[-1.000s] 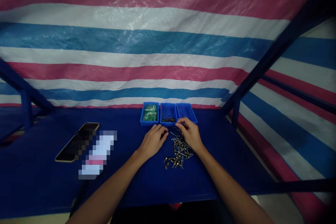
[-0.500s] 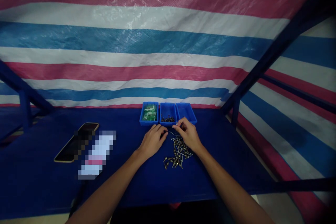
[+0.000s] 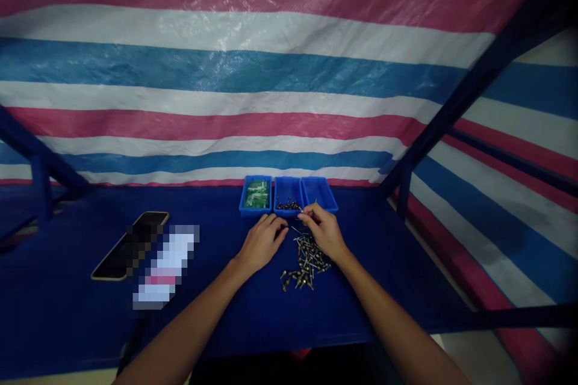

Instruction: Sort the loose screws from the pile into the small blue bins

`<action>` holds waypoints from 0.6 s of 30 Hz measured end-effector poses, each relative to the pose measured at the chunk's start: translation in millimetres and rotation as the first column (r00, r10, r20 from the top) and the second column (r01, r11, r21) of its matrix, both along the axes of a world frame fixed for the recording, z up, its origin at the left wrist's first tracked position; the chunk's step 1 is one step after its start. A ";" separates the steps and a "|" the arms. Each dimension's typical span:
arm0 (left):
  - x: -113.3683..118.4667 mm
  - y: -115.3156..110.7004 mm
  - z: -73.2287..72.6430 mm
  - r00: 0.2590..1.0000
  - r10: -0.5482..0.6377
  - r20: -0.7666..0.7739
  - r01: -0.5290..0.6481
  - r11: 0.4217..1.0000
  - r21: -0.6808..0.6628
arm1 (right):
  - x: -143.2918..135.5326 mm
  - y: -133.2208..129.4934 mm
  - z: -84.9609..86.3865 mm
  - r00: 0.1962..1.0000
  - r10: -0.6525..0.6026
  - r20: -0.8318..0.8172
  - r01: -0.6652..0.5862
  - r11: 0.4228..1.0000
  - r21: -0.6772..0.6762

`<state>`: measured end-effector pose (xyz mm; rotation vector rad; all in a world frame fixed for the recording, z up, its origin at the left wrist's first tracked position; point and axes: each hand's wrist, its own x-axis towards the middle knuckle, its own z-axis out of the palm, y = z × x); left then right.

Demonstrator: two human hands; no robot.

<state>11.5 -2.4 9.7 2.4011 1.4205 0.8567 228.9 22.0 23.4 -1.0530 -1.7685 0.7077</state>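
Note:
My left hand rests on the blue tabletop just in front of the bins, its fingers loosely stretched and holding nothing visible. A small metal pin-like piece, partly hidden, is pinched between the thumb and fingertips of my right hand. That hand is at the near edge of the middle blue bin, where several small dark and brassy pieces lie. Below and left of my right palm spreads a loose pile of small pieces with thin silver shanks and brassy heads.
To the left of the middle bin stands a blue bin with green-and-clear packets. On its right is another blue bin, partly behind my hand. A phone and a pixelated pale item lie at left. Blue frame bars and striped sheeting surround the table.
My right hand has shifted very slightly left, and the pinched piece now points a little differently near the middle bin's edge. My left hand and the pile look the same.

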 end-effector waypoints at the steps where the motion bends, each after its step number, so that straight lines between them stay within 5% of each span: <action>1: 0.0 0.0 -0.1 1.000 -0.001 0.002 0.001 1.000 0.004 | 0.2 -0.1 0.3 1.000 -0.001 0.007 0.001 1.000 0.007; 18: 0.5 0.4 -0.2 1.000 0.002 0.014 -0.002 1.000 0.006 | 4.5 3.3 -2.1 0.980 -0.194 0.050 0.193 0.981 0.033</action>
